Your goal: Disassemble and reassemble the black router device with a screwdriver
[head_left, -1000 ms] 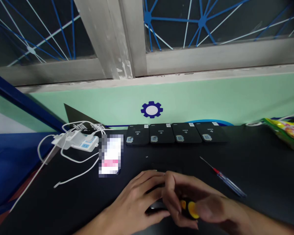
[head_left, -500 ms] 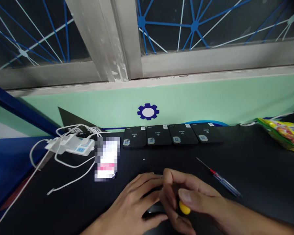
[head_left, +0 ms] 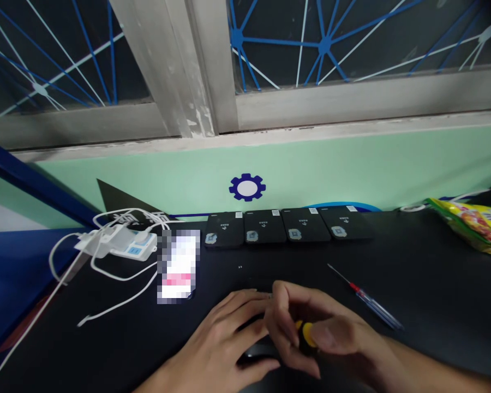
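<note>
My right hand (head_left: pixel 306 327) is closed around a small yellow and black handle (head_left: pixel 307 334), probably a screwdriver's; its far end is hidden. Beside it my left hand (head_left: pixel 237 333) lies spread, palm down, its fingers on a dark, glossy object (head_left: pixel 259 350) that is mostly covered. The fingertips of both hands meet near the object's upper edge. To the right on the black table (head_left: pixel 433 305) lies a screwdriver (head_left: pixel 372 305) with a red collar and clear handle. Two tiny bright bits (head_left: pixel 240 267) lie beyond my left hand.
Several flat black boxes (head_left: pixel 264 226) stand in a row by the green wall. A lit phone with a blurred screen (head_left: pixel 180 265) lies left of them, near a white power strip (head_left: pixel 141 245) and cables. A colourful snack bag (head_left: pixel 474 226) is at the far right.
The fingers and thumb of my right hand have shifted around the yellow and black handle, and more of its black part shows. My left hand has stayed in place.
</note>
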The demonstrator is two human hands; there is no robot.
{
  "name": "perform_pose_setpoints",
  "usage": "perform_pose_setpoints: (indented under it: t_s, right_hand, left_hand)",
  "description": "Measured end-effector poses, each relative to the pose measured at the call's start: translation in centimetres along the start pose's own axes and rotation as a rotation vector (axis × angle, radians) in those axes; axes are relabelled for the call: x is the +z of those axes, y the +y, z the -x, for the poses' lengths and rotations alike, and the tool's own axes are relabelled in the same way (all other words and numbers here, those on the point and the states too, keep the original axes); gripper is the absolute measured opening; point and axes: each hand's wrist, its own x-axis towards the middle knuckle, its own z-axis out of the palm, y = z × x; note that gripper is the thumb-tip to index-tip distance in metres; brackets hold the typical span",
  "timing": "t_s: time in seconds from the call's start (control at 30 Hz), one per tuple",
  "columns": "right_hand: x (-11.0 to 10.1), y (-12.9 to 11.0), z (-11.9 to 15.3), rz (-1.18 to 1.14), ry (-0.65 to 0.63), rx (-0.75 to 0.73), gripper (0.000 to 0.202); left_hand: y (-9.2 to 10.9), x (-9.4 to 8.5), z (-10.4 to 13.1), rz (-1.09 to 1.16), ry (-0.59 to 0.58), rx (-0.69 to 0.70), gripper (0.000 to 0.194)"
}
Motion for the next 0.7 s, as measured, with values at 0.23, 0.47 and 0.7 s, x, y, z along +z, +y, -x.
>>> perform_pose_setpoints:
  t_s: [0.23,0.47,0.7]
  right_hand:
    - [0.97,-0.79,-0.11,0.16,-0.01,0.025,0.051]
    - [0.66,-0.7,0.17,0.046,0.006,0.065,0.026]
    - [0.99,-0.83,-0.04,0.078,0.066,0.031,0.036]
  left_hand:
    - [-0.12,0.11,-0.02,-0.016,-0.011,0.001,0.048]
    - [-0.03,-0.11,-0.22,-0.004,-0.014,0.007,0.044]
    - [-0.07,-0.14,-0.19,-0.004,0.001,0.021,0.046]
